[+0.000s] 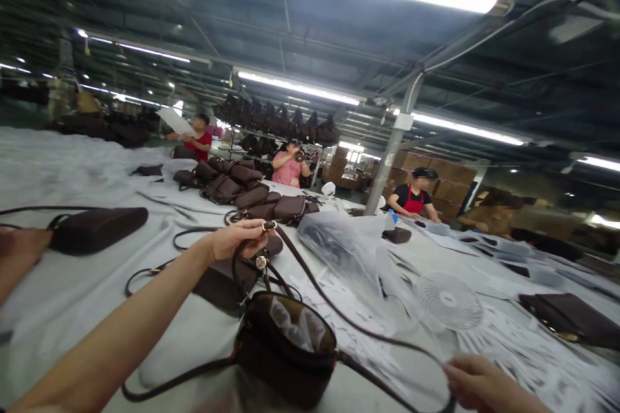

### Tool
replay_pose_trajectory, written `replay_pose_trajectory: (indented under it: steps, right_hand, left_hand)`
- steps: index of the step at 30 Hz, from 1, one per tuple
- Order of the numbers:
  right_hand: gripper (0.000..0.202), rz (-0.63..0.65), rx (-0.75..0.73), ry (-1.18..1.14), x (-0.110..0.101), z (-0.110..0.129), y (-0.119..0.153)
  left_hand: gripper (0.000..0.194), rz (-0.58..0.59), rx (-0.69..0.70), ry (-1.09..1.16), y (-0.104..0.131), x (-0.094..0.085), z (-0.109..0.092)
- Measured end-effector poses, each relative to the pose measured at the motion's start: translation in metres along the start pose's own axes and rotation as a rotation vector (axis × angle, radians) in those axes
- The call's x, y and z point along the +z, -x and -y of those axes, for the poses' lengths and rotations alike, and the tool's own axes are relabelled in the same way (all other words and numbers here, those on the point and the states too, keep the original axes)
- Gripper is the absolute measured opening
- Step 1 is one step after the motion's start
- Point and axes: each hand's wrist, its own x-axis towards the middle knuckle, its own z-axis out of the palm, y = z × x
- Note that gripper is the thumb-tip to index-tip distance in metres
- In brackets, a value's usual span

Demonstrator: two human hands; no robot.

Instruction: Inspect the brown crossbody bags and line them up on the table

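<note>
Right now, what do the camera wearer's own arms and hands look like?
The left hand and right hand are both ungloved. No sleeve, watch or bracelet shows on the left forearm; little of the right forearm is in view. Blur leaves rings uncertain.

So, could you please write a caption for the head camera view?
Left hand and right hand holding the strap of an open brown handbag, more bags beyond on the pale worktable.

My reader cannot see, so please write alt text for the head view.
Left hand and right hand hold the strap of an open dark bag with clear plastic inside. More bags, white scraps and a fan are on the pale table; people are beyond.
</note>
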Motion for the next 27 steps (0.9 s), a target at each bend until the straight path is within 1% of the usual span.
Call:
replay_pose_trajectory:
  steps: [1,2,3,4,5,7,9,10,11,12,13,14,15,16,17,18,19,20,21,22,23,24,25,27]
  right_hand:
    - [0.033,0.113,-0.05,0.047,0.015,0.016,0.005]
    - [0.031,0.176,-0.133,0.081,0.03,0.039,0.01]
    - [0.03,0.206,-0.241,0.097,0.046,0.067,0.013]
    - [0.037,0.16,-0.368,0.055,0.062,0.098,0.016]
    - [0.05,0.146,-0.471,-0.023,0.078,0.13,0.017]
    - [0.077,0.21,-0.63,-0.161,0.111,0.187,0.015]
    - [0.096,0.268,-0.771,-0.233,0.146,0.23,0.01]
    - [0.098,0.288,-0.819,-0.257,0.162,0.244,0.006]
    - [0.092,0.301,-0.842,-0.26,0.177,0.253,0.003]
    - [0.078,0.301,-0.842,-0.25,0.188,0.257,-0.001]
    - [0.062,0.303,-0.832,-0.234,0.197,0.255,-0.004]
    - [0.046,0.308,-0.814,-0.206,0.2,0.249,-0.008]
    - [0.035,0.313,-0.796,-0.17,0.199,0.239,-0.013]
    - [0.03,0.323,-0.788,-0.12,0.192,0.224,-0.02]
    - [0.03,0.294,-0.777,-0.057,0.181,0.208,-0.028]
    - [0.031,0.247,-0.777,0.022,0.167,0.191,-0.037]
    - [0.03,0.174,-0.799,0.093,0.15,0.175,-0.047]
    - [0.029,0.097,-0.832,0.14,0.132,0.162,-0.056]
    - [0.03,0.033,-0.848,0.18,0.115,0.153,-0.064]
    - [0.03,0.0,-0.857,0.222,0.101,0.148,-0.068]
    - [0.029,-0.017,-0.88,0.266,0.089,0.149,-0.068]
    - [0.029,-0.021,-0.909,0.316,0.082,0.155,-0.063]
    - [0.029,-0.008,-0.949,0.376,0.079,0.166,-0.056]
    - [0.031,0.027,-1.035,0.516,0.086,0.2,-0.033]
  left_hand:
    - [0.037,0.019,0.006,-0.033,-0.004,0.008,-0.002]
    - [0.036,0.037,0.022,-0.048,-0.008,0.015,-0.004]
    - [0.035,0.05,0.045,-0.041,-0.012,0.023,-0.005]
    - [0.034,0.06,0.07,-0.014,-0.016,0.029,-0.006]
    - [0.034,0.068,0.098,0.028,-0.02,0.035,-0.007]
    - [0.033,0.067,0.15,0.118,-0.026,0.046,-0.006]
    - [0.028,0.021,0.213,0.19,-0.029,0.052,-0.003]
    - [0.026,-0.017,0.246,0.23,-0.03,0.053,-0.001]
    - [0.022,-0.06,0.277,0.281,-0.029,0.052,0.001]
    - [0.018,-0.099,0.304,0.348,-0.028,0.048,0.003]
    - [0.015,-0.136,0.324,0.426,-0.026,0.041,0.006]
    - [0.015,-0.18,0.338,0.511,-0.023,0.031,0.008]
    - [0.018,-0.241,0.352,0.595,-0.019,0.019,0.01]
    - [0.021,-0.325,0.372,0.676,-0.014,0.006,0.013]
    - [0.024,-0.421,0.401,0.75,-0.009,-0.008,0.015]
    - [0.025,-0.515,0.438,0.811,-0.004,-0.022,0.017]
    - [0.027,-0.592,0.478,0.857,0.001,-0.034,0.019]
    - [0.029,-0.641,0.511,0.889,0.004,-0.043,0.02]
    - [0.031,-0.661,0.535,0.907,0.006,-0.049,0.021]
    - [0.032,-0.659,0.545,0.912,0.006,-0.051,0.022]
    - [0.032,-0.645,0.538,0.915,0.004,-0.049,0.021]
    - [0.031,-0.62,0.517,0.906,0.0,-0.044,0.02]
    - [0.029,-0.58,0.488,0.876,-0.005,-0.035,0.017]
    - [0.022,-0.445,0.403,0.748,-0.019,-0.012,0.011]
